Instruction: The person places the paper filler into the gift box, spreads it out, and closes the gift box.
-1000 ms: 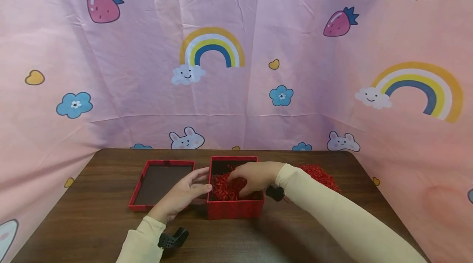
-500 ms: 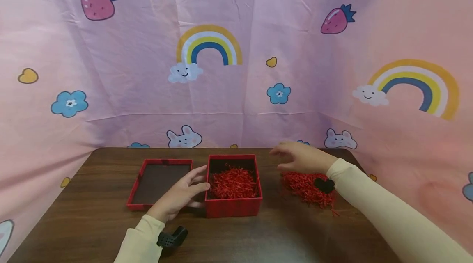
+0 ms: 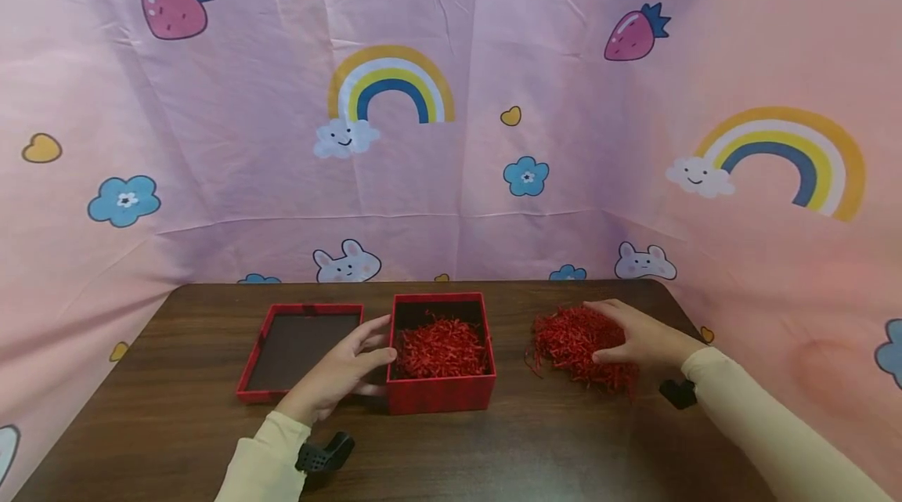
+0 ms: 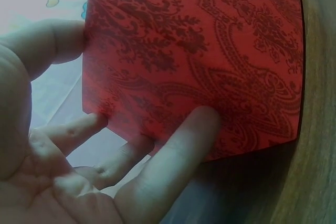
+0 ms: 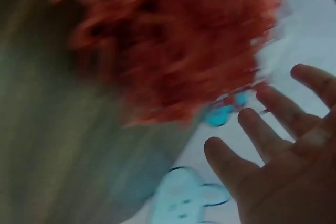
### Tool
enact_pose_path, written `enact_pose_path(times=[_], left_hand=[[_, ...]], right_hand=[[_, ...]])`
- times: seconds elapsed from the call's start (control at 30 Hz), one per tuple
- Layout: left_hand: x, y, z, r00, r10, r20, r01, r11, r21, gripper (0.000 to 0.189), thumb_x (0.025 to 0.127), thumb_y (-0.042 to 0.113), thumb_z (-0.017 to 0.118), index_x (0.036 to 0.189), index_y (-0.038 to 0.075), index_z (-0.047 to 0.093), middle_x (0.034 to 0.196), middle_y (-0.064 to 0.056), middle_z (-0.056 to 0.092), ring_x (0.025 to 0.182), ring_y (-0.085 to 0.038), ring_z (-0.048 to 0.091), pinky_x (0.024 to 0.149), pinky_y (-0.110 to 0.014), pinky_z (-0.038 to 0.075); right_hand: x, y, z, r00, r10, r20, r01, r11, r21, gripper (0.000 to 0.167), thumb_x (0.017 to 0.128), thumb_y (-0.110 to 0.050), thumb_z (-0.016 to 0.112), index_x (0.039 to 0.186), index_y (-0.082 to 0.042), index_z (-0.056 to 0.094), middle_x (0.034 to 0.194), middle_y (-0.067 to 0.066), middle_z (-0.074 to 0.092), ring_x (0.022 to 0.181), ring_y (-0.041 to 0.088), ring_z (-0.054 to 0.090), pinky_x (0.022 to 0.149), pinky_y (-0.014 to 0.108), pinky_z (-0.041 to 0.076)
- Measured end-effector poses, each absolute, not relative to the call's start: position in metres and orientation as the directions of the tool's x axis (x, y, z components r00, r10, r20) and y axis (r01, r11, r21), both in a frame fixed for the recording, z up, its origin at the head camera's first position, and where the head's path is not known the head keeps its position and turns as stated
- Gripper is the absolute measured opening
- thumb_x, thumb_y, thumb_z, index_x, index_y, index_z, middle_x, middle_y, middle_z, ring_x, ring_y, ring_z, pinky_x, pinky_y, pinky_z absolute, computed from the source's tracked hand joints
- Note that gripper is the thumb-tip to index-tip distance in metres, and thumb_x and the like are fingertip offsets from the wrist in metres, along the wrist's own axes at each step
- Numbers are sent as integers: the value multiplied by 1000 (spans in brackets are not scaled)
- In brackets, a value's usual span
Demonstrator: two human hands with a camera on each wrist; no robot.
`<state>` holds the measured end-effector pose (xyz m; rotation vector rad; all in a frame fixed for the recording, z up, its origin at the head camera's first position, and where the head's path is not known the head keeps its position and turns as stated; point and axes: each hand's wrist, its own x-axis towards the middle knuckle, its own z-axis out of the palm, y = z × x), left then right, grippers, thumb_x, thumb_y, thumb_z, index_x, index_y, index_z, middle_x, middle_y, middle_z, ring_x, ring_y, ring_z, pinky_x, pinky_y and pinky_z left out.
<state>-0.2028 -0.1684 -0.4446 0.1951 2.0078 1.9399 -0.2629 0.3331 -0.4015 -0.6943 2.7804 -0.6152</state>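
A red patterned box (image 3: 441,394) stands upright in the head view, with red shredded paper (image 3: 442,349) inside it. Along its left side lies my left hand (image 3: 341,369), thumb and fingers extended. In the left wrist view the fingertips (image 4: 203,121) rest against the box's patterned wall (image 4: 210,51). To the right of the box is a loose pile of red shredded paper (image 3: 574,341). My right hand (image 3: 637,337) is at the pile's right side, thumb apart from the fingers. The right wrist view shows these fingers (image 5: 262,129) spread beside the blurred pile, gripping nothing.
A red-rimmed lid (image 3: 255,357) with a dark inside lies left of the box, partly behind my left hand. The brown wooden table (image 3: 423,455) is enclosed at the back and sides by a pink printed cloth (image 3: 423,189).
My right hand has left the inside of the box and moved right to the loose pile. The paper in the box is now uncovered. My left hand stays against the box.
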Motion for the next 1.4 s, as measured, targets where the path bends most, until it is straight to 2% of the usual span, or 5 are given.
enact_pose_path(times=[0.27, 0.67, 1.0, 1.17, 1.4], left_hand=[[-203, -169, -446, -929, 342, -140, -130, 50, 990, 75, 103, 24, 65, 164, 16, 23, 161, -31, 27, 140, -52, 43, 86, -54, 61], [-204, -169, -446, -929, 341, -141, -134, 44, 990, 75, 103, 24, 66, 164, 16, 23, 161, -30, 28, 139, -50, 46, 86, -54, 61], [-205, -169, -448, -935, 322, -146, -135, 55, 989, 73, 102, 23, 66, 163, 18, 27, 162, -30, 26, 140, -50, 44, 86, -54, 61], [-204, -169, -448, -936, 318, -148, -137, 54, 989, 73, 102, 24, 66, 163, 19, 27, 162, -29, 26, 139, -50, 44, 86, -54, 61], [-204, -169, -448, -936, 319, -148, -139, 51, 989, 73, 102, 23, 66, 163, 19, 27, 162, -29, 25, 140, -49, 44, 86, -54, 60]], right_hand=[[-253, 352, -432, -859, -482, -172, -315, 762, -566, 112, 85, -41, 85, 164, -1, 16, 167, 32, 7, 149, 62, 9, 107, 83, 23], [-261, 352, -449, -898, -440, -11, -389, 804, -449, 64, 90, -23, 82, 143, 0, 54, 140, 23, 59, 128, 47, 56, 104, 66, 46], [-260, 350, -453, -874, -472, 111, -467, 758, -456, 61, 90, -13, 81, 145, -7, 56, 140, 16, 61, 127, 43, 58, 102, 63, 48], [-262, 350, -453, -870, -478, 124, -476, 747, -464, 36, 92, -12, 79, 127, -12, 69, 123, 4, 70, 114, 30, 67, 95, 51, 56], [-260, 349, -443, -900, -415, 129, -412, 720, -558, 31, 94, -11, 77, 124, -16, 71, 117, -1, 71, 104, 16, 67, 85, 30, 58]])
